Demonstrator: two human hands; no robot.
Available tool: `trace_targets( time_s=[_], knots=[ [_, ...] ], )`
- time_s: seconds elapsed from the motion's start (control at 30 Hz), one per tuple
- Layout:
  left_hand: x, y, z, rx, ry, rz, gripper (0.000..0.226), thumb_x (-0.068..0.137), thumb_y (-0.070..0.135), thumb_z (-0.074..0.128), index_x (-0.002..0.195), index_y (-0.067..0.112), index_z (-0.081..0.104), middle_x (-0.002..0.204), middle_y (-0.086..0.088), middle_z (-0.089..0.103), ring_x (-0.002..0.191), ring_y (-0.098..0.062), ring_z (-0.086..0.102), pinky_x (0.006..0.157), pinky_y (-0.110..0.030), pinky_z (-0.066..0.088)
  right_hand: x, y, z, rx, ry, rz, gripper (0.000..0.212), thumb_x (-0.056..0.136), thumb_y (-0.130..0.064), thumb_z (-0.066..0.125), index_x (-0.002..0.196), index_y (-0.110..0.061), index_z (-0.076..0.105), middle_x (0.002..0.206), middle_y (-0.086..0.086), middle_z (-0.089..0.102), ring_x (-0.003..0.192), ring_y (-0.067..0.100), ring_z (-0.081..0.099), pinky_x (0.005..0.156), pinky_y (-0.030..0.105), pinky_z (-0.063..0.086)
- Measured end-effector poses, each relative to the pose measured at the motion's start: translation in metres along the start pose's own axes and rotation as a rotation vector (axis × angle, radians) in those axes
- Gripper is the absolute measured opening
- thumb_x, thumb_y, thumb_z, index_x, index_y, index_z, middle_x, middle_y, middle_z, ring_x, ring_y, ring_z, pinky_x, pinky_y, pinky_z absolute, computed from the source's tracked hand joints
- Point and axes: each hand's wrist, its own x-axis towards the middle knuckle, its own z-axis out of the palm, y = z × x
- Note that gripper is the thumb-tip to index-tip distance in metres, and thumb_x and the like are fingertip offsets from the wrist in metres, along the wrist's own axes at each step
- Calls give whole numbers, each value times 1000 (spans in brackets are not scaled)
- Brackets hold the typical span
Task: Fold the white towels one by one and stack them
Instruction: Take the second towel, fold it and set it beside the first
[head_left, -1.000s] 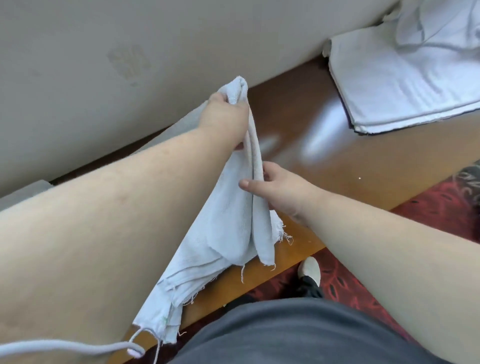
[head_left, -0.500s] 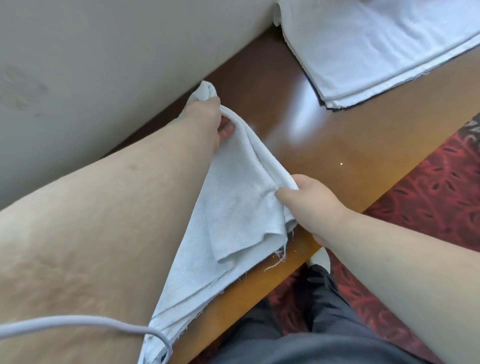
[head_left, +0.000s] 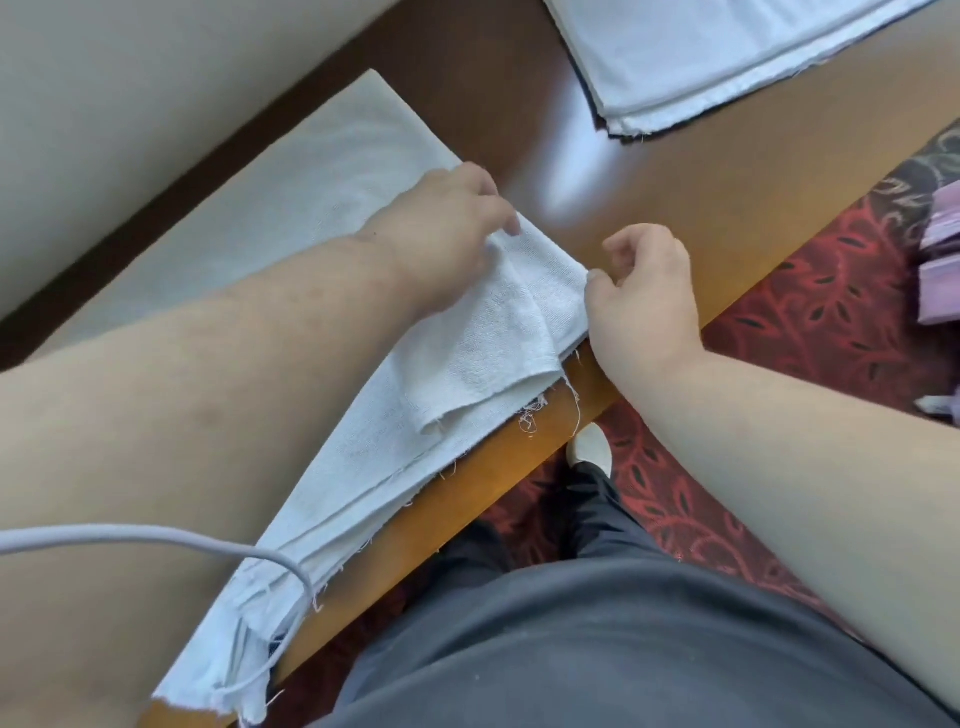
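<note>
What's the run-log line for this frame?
phase: laying folded white terry towel on stack | left hand: pressing towel | right hand: pinching its edge | surface: glossy wooden table

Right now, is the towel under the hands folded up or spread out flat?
Folded. The towel lies doubled on the stack, its frayed edges layered, with the left hand pressing it and the right hand at its corner.

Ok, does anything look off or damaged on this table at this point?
Yes. The towel being laid on the stack is rumpled, not flat, and its near edge is frayed, with loose threads hanging over the table edge. A white cable also crosses the stack's near corner.
</note>
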Motion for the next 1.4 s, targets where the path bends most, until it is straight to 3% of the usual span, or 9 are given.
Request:
trace_targets(
  time_s=[0.2, 0.4, 0.57, 0.77, 0.93, 1.03, 1.17, 1.27, 1.4],
  knots=[
    [5, -8, -2, 168, -68, -99, 36, 92, 25, 49, 124, 39, 58, 133, 4, 45, 123, -27, 40, 96, -42, 40, -23, -9, 12, -381, -488, -16, 49, 80, -57, 68, 114, -25, 53, 99, -10, 59, 85, 16, 61, 70, 32, 48],
    [3, -12, -16, 256, -1, -80, 25, 88, 29, 50, 107, 33, 66, 122, 0, 50, 113, -31, 43, 88, -43, 44, -27, -12, 7, -162, -389, -131, 26, 84, -32, 57, 72, -15, 42, 59, -4, 44, 49, 11, 41, 41, 21, 29],
    [4, -6, -16, 41, 255, -164, 32, 86, 35, 62, 117, 32, 56, 127, -2, 45, 116, -25, 44, 90, -37, 44, -21, -5, -4, 200, -179, 81, 9, 84, -37, 54, 86, -31, 60, 75, -9, 67, 61, 6, 63, 56, 21, 51],
    [-9, 29, 15, -9, -15, -294, 31, 89, 41, 60, 118, 29, 56, 116, -1, 54, 106, -25, 56, 85, -36, 46, 6, 18, -10, -65, -306, 169, 7, 88, -31, 50, 87, -29, 56, 76, 2, 69, 70, 22, 67, 65, 35, 56],
    [-47, 52, 24, -4, 257, -176, 44, 83, 66, 52, 101, 26, 54, 101, 1, 57, 97, -23, 53, 79, -35, 39, 4, 29, -10, -40, -260, 162, 12, 90, -41, 51, 94, -32, 57, 78, -4, 69, 72, 18, 69, 71, 32, 55],
    [-75, 72, 48, 127, 88, -167, 63, 73, 78, 53, 110, 26, 54, 106, 1, 55, 101, -24, 52, 85, -39, 46, 5, 31, -12, -69, -253, 125, 20, 96, -41, 48, 103, -27, 60, 84, 0, 68, 82, 21, 68, 75, 34, 53],
    [-82, 72, 70, 135, 73, -201, 43, 89, 48, 58, 127, 28, 51, 118, 1, 52, 110, -25, 44, 91, -37, 41, 3, 27, -13, -51, -219, 69, 23, 102, -33, 39, 103, -25, 61, 87, -2, 67, 85, 22, 66, 82, 39, 53],
    [-80, 70, 70, -44, 146, -123, 37, 91, 24, 59, 128, 26, 57, 116, -1, 56, 109, -27, 46, 94, -39, 42, 2, 27, -14, -54, -148, 24, 24, 103, -29, 36, 109, -27, 59, 87, -15, 59, 88, 16, 61, 70, 31, 44],
    [-97, 73, 79, -149, 353, -232, 54, 80, 48, 69, 123, 21, 49, 115, -6, 51, 109, -26, 43, 93, -37, 41, 7, 24, -14, -91, -218, 71, 33, 94, -22, 44, 126, -25, 53, 92, -13, 56, 82, 7, 57, 60, 22, 38]
  ],
)
